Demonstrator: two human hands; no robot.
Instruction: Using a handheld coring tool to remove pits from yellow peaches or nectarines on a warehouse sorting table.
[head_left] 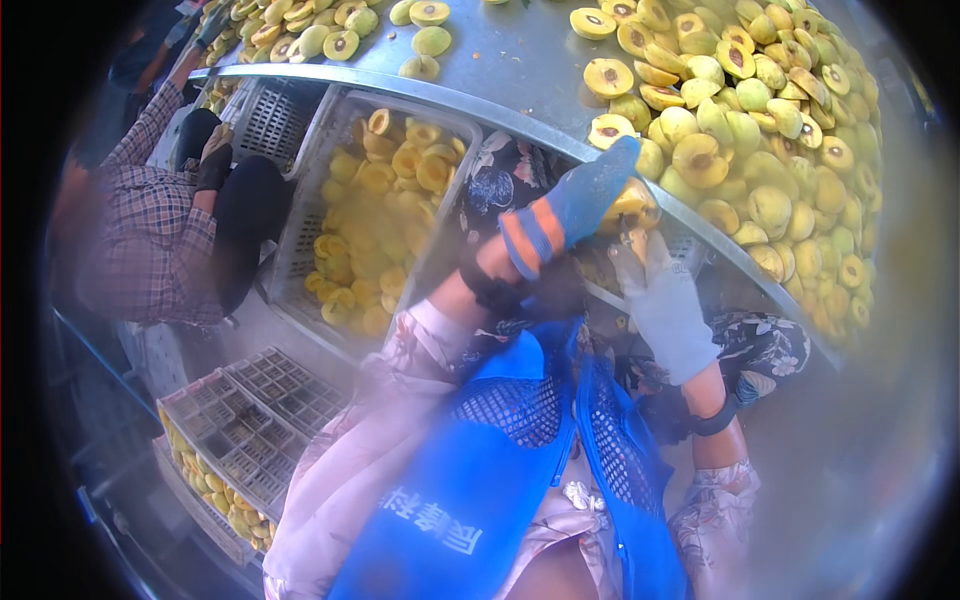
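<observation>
My left hand [575,205], in a blue glove with an orange-striped cuff, is closed around a yellow peach half [632,208] at the edge of the metal table. Just below the fruit is my right hand [660,300] in a pale glove, its fingers curled up against the fruit's underside. Whatever is between those fingers is too small and blurred to make out. Beyond both hands, a large heap of halved yellow peaches [770,130] covers the right of the table, many with brown pit hollows showing.
The metal table's raised rim [440,92] curves across in front of me. At my left stands a crate [290,245] of pitted peach halves. Stacked crates [250,420] sit lower left. A co-worker in a checked shirt [150,240] is seated at far left.
</observation>
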